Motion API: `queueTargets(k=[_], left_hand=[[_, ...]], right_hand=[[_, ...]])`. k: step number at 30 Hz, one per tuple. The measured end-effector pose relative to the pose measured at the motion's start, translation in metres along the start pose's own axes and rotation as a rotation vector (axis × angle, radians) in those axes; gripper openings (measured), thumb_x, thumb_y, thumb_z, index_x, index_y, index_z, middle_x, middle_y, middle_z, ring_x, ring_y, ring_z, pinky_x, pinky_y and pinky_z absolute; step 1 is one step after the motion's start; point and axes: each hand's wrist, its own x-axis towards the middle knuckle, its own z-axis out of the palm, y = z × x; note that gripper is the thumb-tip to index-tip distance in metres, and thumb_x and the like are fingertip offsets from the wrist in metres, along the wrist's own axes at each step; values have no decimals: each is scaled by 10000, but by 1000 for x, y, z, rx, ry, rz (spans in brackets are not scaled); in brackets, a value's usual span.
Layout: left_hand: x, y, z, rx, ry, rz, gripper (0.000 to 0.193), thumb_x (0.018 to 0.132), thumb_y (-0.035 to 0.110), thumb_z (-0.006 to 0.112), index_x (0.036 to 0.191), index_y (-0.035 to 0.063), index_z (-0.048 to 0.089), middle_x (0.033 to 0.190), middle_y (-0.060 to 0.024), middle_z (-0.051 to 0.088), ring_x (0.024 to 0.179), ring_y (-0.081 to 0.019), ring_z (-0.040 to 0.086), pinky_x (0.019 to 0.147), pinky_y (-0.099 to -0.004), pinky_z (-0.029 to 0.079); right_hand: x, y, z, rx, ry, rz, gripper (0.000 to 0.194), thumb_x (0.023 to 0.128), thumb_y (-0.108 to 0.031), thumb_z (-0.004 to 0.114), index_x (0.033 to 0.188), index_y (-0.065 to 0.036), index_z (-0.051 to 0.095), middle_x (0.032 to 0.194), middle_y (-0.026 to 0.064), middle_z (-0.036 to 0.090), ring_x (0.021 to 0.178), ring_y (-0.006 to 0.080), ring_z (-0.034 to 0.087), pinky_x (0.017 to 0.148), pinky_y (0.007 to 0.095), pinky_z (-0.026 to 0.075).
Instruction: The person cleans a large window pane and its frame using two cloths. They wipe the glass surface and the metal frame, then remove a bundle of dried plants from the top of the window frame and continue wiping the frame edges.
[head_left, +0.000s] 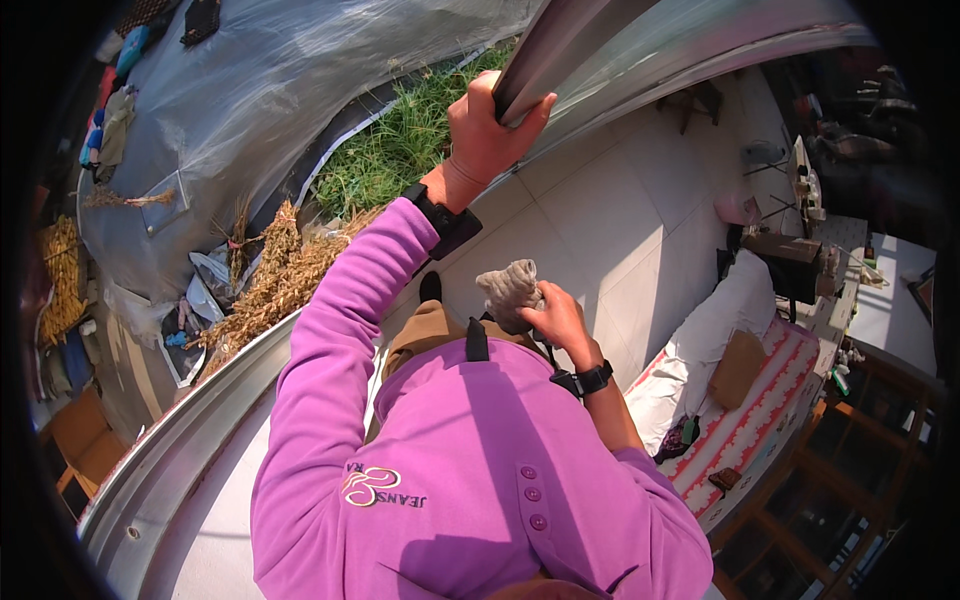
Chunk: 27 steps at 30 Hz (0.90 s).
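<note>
My left hand (491, 124) is raised ahead of me and grips the lower end of a dark metal window frame post (544, 56). A glass pane (645, 82) extends to the right of that post. Low in front of my waist, my right hand (562, 319) holds a bunched grey-beige rag (511, 294), with its end sticking up past the fingers. The rag is apart from the glass. Black bands sit on both wrists.
A metal window track (180, 457) curves along my left. Beyond it are dried plant bundles (270, 277), green grass (397, 139) and plastic sheeting (262, 90). On the right, a bed (739, 442) with a white pillow (697, 352) stands by the tiled floor (577, 232).
</note>
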Motion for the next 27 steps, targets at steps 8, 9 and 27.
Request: queueTargets(k=[8, 9, 27], left_hand=[[10, -24, 57, -146, -30, 60, 496, 788, 223, 827, 1079, 59, 461, 849, -115, 658, 686, -257, 676, 580, -339, 534], [11, -26, 64, -178, -19, 61, 479, 784, 250, 823, 1064, 75, 476, 853, -124, 643, 669, -294, 669, 560, -356, 533], [16, -46, 153, 45, -169, -44, 399, 874, 291, 723, 873, -32, 490, 639, -239, 546, 554, -444, 550, 484, -487, 413]], right_hand=[[-24, 3, 16, 34, 64, 142, 362, 756, -285, 725, 958, -28, 570, 968, 189, 629, 945, 415, 603, 773, 470, 501], [-26, 1, 18, 46, 60, 152, 365, 756, -286, 728, 960, -29, 569, 968, 188, 628, 945, 414, 603, 774, 470, 500], [32, 24, 9, 8, -9, 74, 400, 761, -296, 748, 1031, -38, 603, 955, 167, 636, 874, 394, 637, 720, 463, 523]])
